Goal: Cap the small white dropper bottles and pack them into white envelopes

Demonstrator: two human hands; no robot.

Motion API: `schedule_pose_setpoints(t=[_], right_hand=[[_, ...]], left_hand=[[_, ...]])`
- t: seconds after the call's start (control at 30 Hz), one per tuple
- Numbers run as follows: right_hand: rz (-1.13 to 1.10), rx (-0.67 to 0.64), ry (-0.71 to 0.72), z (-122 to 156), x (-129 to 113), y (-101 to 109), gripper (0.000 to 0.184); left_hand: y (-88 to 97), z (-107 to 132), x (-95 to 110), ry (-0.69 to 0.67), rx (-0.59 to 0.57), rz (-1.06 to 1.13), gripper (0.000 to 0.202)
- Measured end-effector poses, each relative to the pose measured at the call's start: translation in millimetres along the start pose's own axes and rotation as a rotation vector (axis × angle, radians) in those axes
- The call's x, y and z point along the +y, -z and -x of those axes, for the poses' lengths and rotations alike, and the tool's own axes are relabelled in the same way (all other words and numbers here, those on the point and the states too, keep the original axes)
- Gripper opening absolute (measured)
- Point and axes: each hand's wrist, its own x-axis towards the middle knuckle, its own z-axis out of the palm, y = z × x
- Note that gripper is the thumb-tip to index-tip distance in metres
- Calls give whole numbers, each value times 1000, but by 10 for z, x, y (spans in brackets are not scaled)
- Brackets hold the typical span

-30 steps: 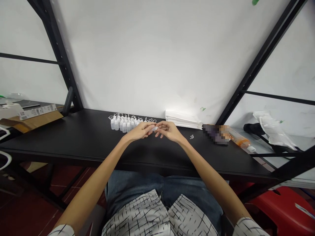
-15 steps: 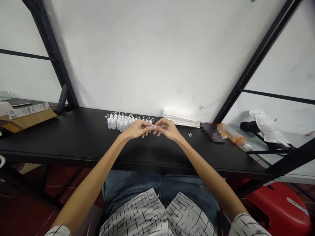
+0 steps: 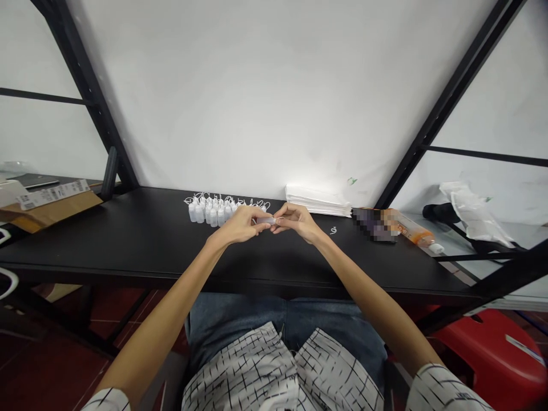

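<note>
1. On my feed a white wall (image 3: 274, 97) fills the background, crossed by a black metal shelf frame (image 3: 85, 97), with a long black tabletop (image 3: 128, 245) running across the view below it and the person's forearms resting out over it.
2. The left hand (image 3: 240, 225) is mostly closed, its fingers curled in and its thumb and fingertips pinching the near end of a small translucent plastic bottle (image 3: 266, 220).
3. The right hand (image 3: 297, 222) is also mostly closed and pinches the far end of that bottle. I read it as held by both hands at once, fingertips nearly meeting over it. Fingers hide part of it, so I can't make out its cap or nozzle.
4. The bottle sits between the two hands, raised just above the tabletop.
5. Beyond and just left of the left hand stands a tight group of white dropper bottles (image 3: 209, 212), upright, with thin white loops tangled along their tops.
6. Beyond the right hand lies a stack of white sheets (image 3: 317, 201), and a small white curl of thread (image 3: 333, 230) sits on the tabletop just to its right.
7. Farther right of the right hand I see a pixelated object (image 3: 372, 225) touching an orange-and-clear tube (image 3: 415, 237).
8. Well left of the left hand, a labelled cardboard box (image 3: 51, 200) sits past the table's end.
</note>
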Motion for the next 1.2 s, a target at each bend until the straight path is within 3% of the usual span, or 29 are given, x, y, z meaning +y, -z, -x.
schedule_pose_setpoints(t=[0.23, 0.67, 0.93, 1.2], right_hand=[[-56, 37, 34, 0, -18, -16, 34], [-26, 77, 73, -7, -33, 47, 34], [80, 123, 50, -17, -46, 50, 32], [104, 76, 15, -2, -30, 69, 42]], left_hand=[[23, 6, 38, -115, 106, -154, 21], [-88, -58, 1, -112, 307, -174, 27], [-93, -62, -21, -111, 317, -160, 26], [-108, -69, -15, -124, 343, -135, 23]])
